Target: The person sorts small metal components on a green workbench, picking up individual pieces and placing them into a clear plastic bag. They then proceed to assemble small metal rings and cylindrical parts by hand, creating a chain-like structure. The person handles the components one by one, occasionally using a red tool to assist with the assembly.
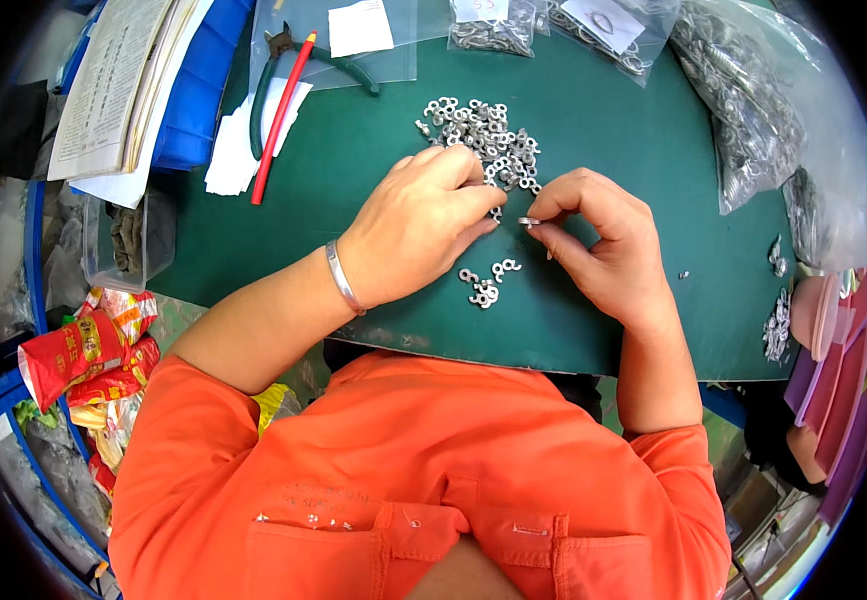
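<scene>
Right hand (606, 238) closed on a metal piece (528, 221), left hand (409, 222) by silvery pile (482, 130), its grip unclear.

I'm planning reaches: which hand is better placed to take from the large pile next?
Probably the left hand: it's beside the large pile, while the right hand pinches a metal piece.

Green worktop (574, 335) viewed from above, its near edge at 6 o'clock. Toward 12 o'clock lies a heap of small ring-and-hook metal pieces (484, 128); a smaller cluster (484, 292) lies apart, toward 6 o'clock. At 10 o'clock, a red pencil (285, 120) crosses green-handled pliers (258, 115), both partly over white paper (232, 150). Clear bags of metal parts (744, 105) occupy 12 to 2 o'clock. At 4 o'clock, near the edge, lie silvery pieces (777, 328), apparently loose, though blurred.
</scene>
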`<state>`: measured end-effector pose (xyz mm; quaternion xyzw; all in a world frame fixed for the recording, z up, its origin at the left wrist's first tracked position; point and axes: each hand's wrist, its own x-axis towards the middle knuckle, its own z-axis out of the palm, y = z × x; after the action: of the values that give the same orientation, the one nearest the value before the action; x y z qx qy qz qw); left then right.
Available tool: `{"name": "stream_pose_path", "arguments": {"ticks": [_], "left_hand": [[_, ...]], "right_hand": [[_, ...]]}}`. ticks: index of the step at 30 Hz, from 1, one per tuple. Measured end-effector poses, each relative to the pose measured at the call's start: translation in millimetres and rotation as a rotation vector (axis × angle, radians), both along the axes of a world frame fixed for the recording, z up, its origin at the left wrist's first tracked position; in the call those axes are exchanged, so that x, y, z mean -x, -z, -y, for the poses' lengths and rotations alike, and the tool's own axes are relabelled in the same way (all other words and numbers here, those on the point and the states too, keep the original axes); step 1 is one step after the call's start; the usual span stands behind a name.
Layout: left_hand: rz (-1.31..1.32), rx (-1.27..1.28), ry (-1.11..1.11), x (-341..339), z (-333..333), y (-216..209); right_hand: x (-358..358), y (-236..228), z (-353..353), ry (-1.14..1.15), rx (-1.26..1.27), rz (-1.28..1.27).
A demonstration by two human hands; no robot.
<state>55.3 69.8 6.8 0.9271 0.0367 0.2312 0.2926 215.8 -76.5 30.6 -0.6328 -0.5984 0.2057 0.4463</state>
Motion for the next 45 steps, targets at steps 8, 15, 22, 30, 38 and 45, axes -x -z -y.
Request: {"name": "stream_pose_path", "arguments": {"ticks": [8, 15, 22, 30, 38, 45], "left_hand": [[0.023, 0.090, 0.055, 0.7, -3.1, -0.6], [-0.019, 0.419, 0.026, 3.0, -0.3, -8.3], [0.059, 0.426, 0.078, 2.7, -0.6, -10.3], [0.063, 0.377, 0.248, 6.2, -18.4, -21.4], [0.089, 0.128, -0.076, -0.9, -17.6, -5.6], [0.011, -0.032, -0.132, -7.6, -7.5, -0.7]], "right_hand": [[12.8, 4.7, 8.6, -0.244, -0.002, 0.141], [-6.0, -12.5, 12.8, -0.019, 0.276, 0.380], [1.6, -4.7, 3.3, -0.003, 0.055, -0.035], [13.7, -1.2, 2.8, -0.183, -0.150, 0.051], [10.5, 4.7, -0.9, -0.090, -0.089, 0.250], [7.0, 21.0, -19.0, 0.178, -0.055, 0.302]]}}
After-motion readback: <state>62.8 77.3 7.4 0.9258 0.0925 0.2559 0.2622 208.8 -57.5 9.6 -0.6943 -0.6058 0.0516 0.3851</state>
